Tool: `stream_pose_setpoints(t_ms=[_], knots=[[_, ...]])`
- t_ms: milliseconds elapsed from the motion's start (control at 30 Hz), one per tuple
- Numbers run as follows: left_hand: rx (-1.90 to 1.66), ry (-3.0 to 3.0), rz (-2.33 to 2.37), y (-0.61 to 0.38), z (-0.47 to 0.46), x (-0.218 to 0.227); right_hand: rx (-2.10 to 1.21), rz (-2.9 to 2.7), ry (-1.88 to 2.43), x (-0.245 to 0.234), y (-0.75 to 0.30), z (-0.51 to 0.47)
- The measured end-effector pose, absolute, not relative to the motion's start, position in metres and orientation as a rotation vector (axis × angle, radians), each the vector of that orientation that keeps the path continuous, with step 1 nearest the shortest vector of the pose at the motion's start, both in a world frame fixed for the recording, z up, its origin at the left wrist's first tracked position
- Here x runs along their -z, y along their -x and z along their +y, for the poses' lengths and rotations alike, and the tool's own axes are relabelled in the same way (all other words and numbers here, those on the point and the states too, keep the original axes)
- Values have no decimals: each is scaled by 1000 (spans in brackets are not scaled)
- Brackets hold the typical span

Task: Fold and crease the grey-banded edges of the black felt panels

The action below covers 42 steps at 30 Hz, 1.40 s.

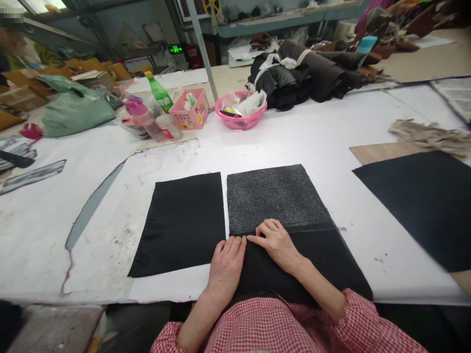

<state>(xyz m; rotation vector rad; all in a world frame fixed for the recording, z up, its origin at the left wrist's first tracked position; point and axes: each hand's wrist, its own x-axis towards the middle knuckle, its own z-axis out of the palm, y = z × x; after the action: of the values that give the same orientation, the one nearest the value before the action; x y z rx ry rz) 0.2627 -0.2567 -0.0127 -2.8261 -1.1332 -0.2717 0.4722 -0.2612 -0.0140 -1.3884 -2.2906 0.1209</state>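
A black fabric panel (pixel 268 260) lies before me, its lower end at the table edge against my checked clothing. Its far part is a speckled grey, rough-looking section (pixel 272 196), bounded by a crosswise seam or edge. My left hand (pixel 227 264) rests on the panel's left border, fingers stretched out and side by side, tips at that seam. Close to those tips, my right hand (pixel 275 245) has its fingers bent and drawn together on the fabric along the seam; its thumb is partly hidden. To the left lies a separate smooth black piece (pixel 180 225), flat on the white table covering.
Another black piece (pixel 423 201) lies at right over brown board, beside a crumpled beige cloth (pixel 430 135). Farther back stand a pink basin (pixel 241 120), a pink box (pixel 189 110), bottles, a green bag (pixel 73 108) and dark fabric rolls (pixel 312 68). The covering is torn at left.
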Motion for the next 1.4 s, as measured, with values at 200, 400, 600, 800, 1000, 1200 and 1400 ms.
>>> stream_pose_setpoints(t_ms=[200, 400, 600, 800, 1000, 1200, 1400], knots=[[243, 2822, -1143, -264, -255, 8, -149, -2306, 1366, 13, -484, -259], [216, 2860, -1145, -264, -255, 6, -188, -2312, 1367, 12, -495, -261], [173, 2852, -1128, -265, -255, 3, -132, -2279, 1399, 14, -493, -266], [181, 2832, -1034, -271, -253, 5, -138, -2280, 1397, 16, -492, -266], [143, 2860, -996, -276, -251, 2, -166, -2264, 1393, 15, -496, -266], [133, 2887, -1011, -275, -253, 2, -181, -2243, 1422, 12, -508, -269], [85, 2905, -1008, -276, -252, 3, -207, -2226, 1452, 14, -508, -273]])
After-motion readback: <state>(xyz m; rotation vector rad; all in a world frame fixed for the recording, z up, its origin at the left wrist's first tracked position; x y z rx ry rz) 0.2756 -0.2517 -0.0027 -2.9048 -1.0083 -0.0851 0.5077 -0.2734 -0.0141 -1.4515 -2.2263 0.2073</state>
